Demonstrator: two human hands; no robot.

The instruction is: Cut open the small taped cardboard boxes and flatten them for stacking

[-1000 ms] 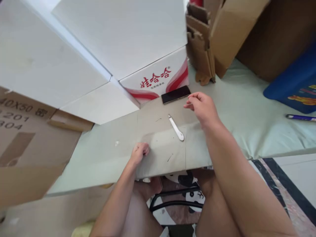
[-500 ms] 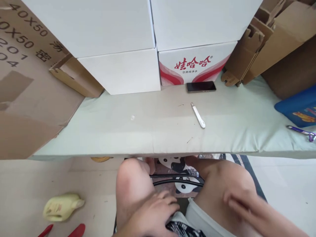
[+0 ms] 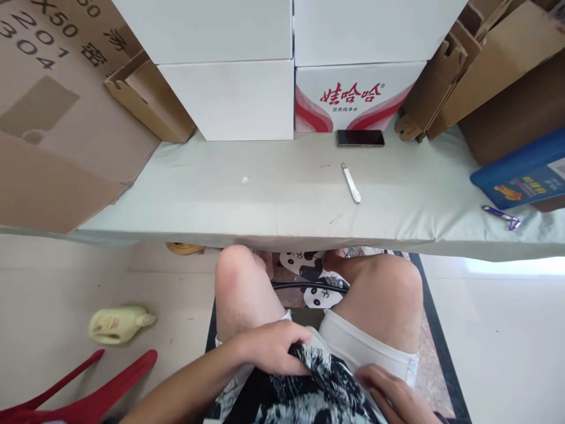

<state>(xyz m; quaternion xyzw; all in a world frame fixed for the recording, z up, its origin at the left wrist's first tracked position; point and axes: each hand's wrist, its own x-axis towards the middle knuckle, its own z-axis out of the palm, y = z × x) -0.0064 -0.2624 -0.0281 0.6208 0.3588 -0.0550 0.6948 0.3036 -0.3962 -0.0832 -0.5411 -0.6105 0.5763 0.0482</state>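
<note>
Two hands at the lap: the left grip (image 3: 279, 348) is closed on one patterned shirt (image 3: 326, 391), cloth bunched between thumb and fingers; the right grip (image 3: 392, 390) lies by the shirt's right edge — whether it holds cloth cannot be told. On the surface (image 3: 207, 203): one white-handled tool (image 3: 351, 184), one phone (image 3: 361, 138), one purple implement (image 3: 498, 214); behind — four white cartons (image 3: 229, 100), stacked two by two.

A pale-green-covered table (image 3: 198, 203) stands above a light tiled floor (image 3: 494, 347).
</note>
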